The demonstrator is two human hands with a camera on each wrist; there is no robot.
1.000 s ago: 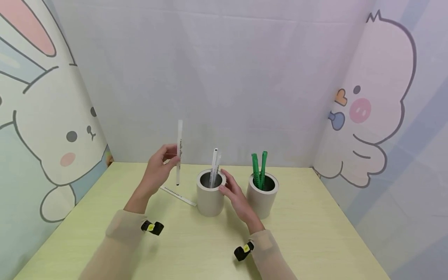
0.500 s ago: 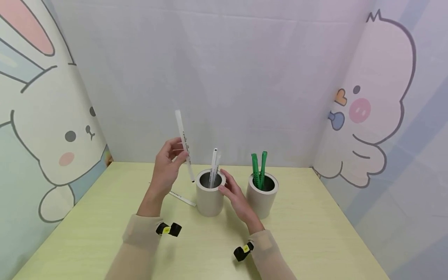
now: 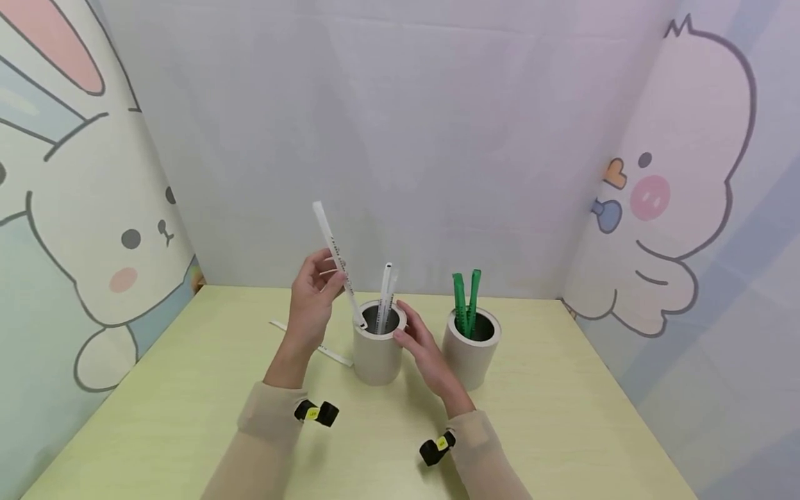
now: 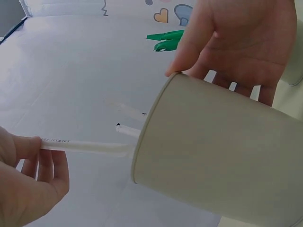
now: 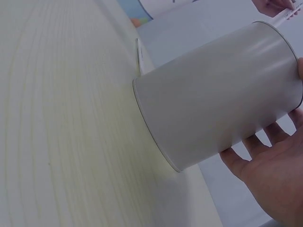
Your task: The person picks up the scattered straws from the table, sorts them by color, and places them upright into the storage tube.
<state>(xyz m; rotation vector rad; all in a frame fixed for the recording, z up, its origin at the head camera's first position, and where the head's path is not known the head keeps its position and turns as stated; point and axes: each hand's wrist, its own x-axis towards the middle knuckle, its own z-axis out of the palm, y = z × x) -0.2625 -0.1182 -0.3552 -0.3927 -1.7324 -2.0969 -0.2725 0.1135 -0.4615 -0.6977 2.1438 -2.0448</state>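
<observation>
My left hand [image 3: 310, 302] pinches a white wrapped straw [image 3: 336, 251] with printed lettering between thumb and fingers. The straw leans, its dark-tipped lower end inside the rim of a beige cylindrical cup [image 3: 377, 362]. Two other white straws [image 3: 385, 288] stand in that cup. On the cup's right side, my right hand [image 3: 430, 356] grips it, thumb at the rim and fingers round the far wall, as the left wrist view shows. One more white straw [image 3: 335, 356] lies on the table, partly hidden by the left wrist and reaching toward the cup's base.
A second beige cup [image 3: 470, 363] stands right of the first, close to my right wrist, with green wrapped straws [image 3: 467, 305] in it. The pale wooden table [image 3: 562, 417] ends at a light grey backdrop [image 3: 400, 139]; cartoon-printed panels flank both sides.
My left hand has carried its straw rightward to the cup, and the straw has tilted from upright, its lower end now within the mouth. The right hand has stayed on the cup.
</observation>
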